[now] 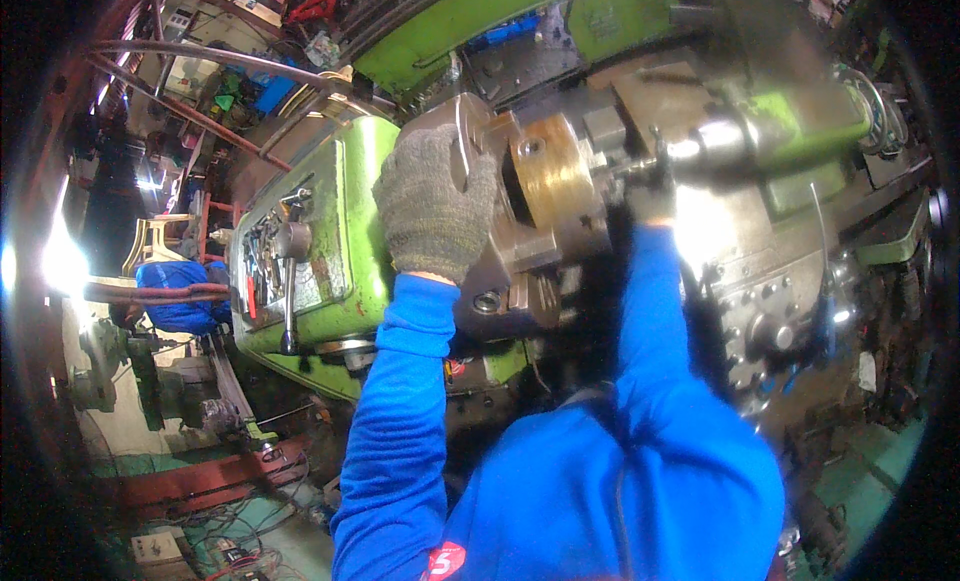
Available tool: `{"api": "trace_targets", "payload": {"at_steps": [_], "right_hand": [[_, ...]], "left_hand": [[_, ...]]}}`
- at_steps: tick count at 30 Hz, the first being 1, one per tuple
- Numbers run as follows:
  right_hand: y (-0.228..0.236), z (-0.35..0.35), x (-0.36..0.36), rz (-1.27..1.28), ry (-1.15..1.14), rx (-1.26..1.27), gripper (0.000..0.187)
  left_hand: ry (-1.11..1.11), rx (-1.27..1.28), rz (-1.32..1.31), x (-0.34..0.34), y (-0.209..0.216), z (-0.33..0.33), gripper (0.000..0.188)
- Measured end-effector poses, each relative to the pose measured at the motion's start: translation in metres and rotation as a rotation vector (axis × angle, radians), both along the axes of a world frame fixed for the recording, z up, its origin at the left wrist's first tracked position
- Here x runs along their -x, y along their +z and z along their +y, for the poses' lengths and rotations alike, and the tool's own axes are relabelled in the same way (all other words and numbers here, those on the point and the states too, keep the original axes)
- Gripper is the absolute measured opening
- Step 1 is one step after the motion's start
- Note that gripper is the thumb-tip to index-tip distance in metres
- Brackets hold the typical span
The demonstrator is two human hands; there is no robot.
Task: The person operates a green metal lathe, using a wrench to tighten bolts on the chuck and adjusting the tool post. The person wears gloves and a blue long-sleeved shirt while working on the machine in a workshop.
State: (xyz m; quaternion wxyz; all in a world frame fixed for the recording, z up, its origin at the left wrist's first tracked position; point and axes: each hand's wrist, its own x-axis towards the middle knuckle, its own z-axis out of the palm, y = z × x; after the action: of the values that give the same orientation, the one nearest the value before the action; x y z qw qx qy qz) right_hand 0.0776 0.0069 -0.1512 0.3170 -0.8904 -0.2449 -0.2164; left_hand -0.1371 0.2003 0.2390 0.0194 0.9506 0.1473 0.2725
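My left hand (436, 203), in a grey knit glove, is closed over the rim of a large dark lathe chuck (520, 303). Its fingertips are partly hidden. A golden-brown metal workpiece (553, 169) with a round hole in its side sits between the chuck's jaws, right of that hand. Beyond the workpiece, my right hand (652, 193) reaches in beside the tool post area. Shadow and blur hide its fingers, so I cannot tell what it holds, if anything. The shiny tailstock quill (715, 141) points toward the workpiece from the right.
The green headstock (365, 191) carries loose hand tools (265, 256) on top and a lever (290, 291). A green tailstock (790, 131) stands at right, above the bolted carriage apron (770, 331). Red-brown pipes (200, 49) cross at left, near a blue-covered chair (180, 296).
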Motion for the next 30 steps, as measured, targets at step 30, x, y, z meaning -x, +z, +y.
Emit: {"api": "trace_targets", "payload": {"at_steps": [30], "right_hand": [[0.032,0.010,0.015,0.988,0.587,-2.498,0.035]], "left_hand": [[0.037,0.074,0.047,-0.005,0.006,-0.003,0.044]]}}
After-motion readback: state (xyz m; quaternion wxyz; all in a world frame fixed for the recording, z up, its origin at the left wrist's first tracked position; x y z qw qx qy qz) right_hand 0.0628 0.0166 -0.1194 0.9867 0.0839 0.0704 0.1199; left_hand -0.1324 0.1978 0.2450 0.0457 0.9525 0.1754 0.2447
